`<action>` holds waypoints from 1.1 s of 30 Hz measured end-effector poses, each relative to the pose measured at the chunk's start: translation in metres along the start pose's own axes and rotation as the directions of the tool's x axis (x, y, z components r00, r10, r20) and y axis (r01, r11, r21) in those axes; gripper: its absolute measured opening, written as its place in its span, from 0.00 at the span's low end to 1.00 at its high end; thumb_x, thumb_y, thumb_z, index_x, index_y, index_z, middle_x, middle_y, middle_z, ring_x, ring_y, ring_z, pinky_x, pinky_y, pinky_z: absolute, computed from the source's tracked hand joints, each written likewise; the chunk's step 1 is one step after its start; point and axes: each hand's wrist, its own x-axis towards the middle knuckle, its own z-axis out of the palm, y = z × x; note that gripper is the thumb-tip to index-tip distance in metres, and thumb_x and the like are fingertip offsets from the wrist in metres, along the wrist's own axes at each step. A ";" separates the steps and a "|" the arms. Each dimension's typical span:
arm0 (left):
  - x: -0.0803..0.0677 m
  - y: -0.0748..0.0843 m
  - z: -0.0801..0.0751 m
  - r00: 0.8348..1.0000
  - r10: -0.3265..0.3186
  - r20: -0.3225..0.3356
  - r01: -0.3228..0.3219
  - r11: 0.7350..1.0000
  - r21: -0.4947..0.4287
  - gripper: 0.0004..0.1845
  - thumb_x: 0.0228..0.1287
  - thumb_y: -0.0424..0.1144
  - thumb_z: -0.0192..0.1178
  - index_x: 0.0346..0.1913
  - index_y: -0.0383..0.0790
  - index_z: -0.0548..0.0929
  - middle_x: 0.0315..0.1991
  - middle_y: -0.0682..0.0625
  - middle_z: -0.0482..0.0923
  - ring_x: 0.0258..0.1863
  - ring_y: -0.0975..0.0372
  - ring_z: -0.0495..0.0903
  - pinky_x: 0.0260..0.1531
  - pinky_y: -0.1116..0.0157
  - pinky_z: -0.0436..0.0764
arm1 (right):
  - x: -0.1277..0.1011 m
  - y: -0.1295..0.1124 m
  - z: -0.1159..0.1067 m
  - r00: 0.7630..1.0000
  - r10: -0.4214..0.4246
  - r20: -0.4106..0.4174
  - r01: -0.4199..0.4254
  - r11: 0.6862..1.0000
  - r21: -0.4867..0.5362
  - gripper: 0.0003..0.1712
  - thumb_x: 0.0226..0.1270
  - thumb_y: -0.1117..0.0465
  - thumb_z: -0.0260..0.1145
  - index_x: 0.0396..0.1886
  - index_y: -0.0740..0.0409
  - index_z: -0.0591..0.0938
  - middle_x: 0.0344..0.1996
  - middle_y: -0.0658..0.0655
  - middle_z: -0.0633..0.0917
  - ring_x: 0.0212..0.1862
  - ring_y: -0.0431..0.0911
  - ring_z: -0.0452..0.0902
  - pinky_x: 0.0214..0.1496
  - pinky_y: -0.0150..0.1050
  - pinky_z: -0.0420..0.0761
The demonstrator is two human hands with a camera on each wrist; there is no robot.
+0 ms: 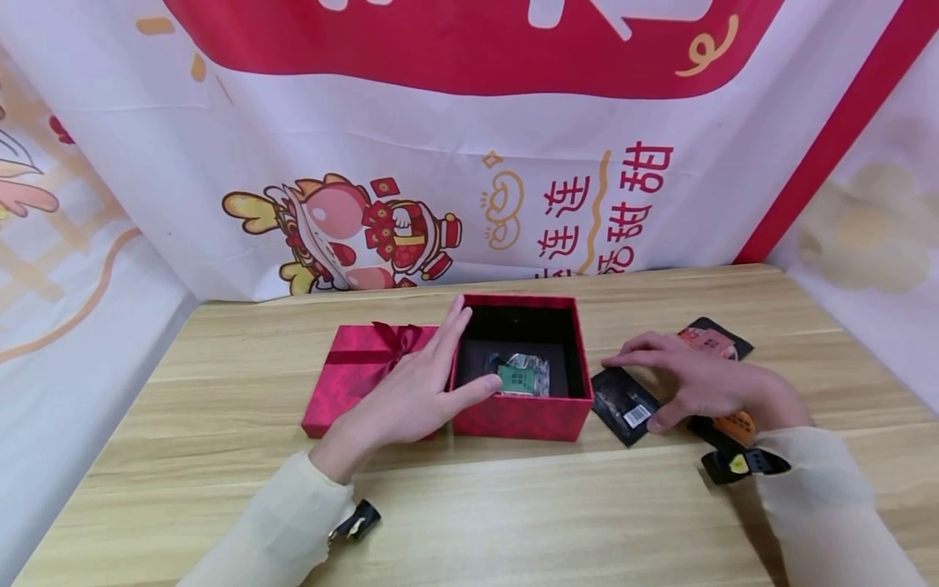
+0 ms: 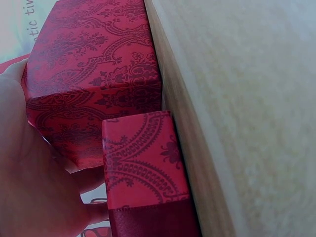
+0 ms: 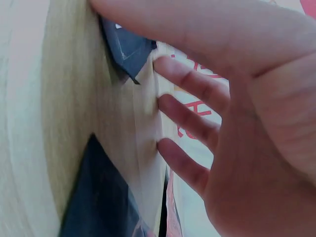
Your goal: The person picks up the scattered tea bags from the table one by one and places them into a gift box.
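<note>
In the middle of the head view, the left hand (image 1: pixel 414 387) is lying flat and spread against the left wall of an open red box (image 1: pixel 522 412), fingers straight along the rim and the thumb reaching across the near front corner; it is pressing on the box rather than curling round it. The box is square, covered in paper with a darker damask print, and is showing a black lining with a small clear-wrapped packet with a green label (image 1: pixel 519 375) resting on its floor. Just left of the box, under the left wrist, its lid (image 1: pixel 352 371) is lying flat, the same patterned red with a dark red satin ribbon tied in a bow (image 1: pixel 394 336).

At the right of the frame the right hand (image 1: pixel 697 381) is hovering palm-down with fingers loosely extended and slightly apart, fingertips touching a flat black sachet (image 1: pixel 623 405) bearing a white barcode label. A second black packet with orange print (image 1: pixel 715 338) is lying just behind the hand. All of it is sitting on a pale wood-grain table (image 1: pixel 513 505).
</note>
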 end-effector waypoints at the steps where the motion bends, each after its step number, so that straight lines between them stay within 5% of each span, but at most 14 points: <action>1: 0.000 0.000 0.000 1.000 -0.001 0.000 0.001 1.000 -0.001 0.56 0.67 0.80 0.51 0.86 0.68 0.34 0.87 0.70 0.27 0.88 0.55 0.47 0.81 0.35 0.57 | 0.000 0.000 0.000 1.000 0.014 -0.013 -0.014 1.000 -0.010 0.50 0.53 0.47 0.85 0.77 0.40 0.76 0.74 0.60 0.69 0.73 0.61 0.62 0.71 0.76 0.66; 10: -0.001 -0.001 0.000 1.000 -0.007 0.001 0.007 1.000 -0.008 0.56 0.67 0.80 0.52 0.86 0.69 0.33 0.86 0.71 0.26 0.88 0.54 0.47 0.80 0.34 0.57 | 0.002 -0.002 0.000 0.998 0.050 -0.028 -0.051 0.998 -0.047 0.56 0.45 0.43 0.88 0.77 0.40 0.75 0.76 0.62 0.68 0.75 0.65 0.60 0.70 0.80 0.64; 33: 0.001 -0.001 0.000 1.000 0.001 0.003 -0.001 1.000 -0.007 0.55 0.67 0.80 0.51 0.86 0.69 0.34 0.87 0.68 0.28 0.88 0.55 0.47 0.80 0.35 0.58 | 0.008 -0.005 0.001 0.990 0.137 -0.040 -0.139 0.987 -0.077 0.54 0.48 0.40 0.86 0.77 0.41 0.75 0.75 0.60 0.69 0.72 0.62 0.62 0.71 0.76 0.66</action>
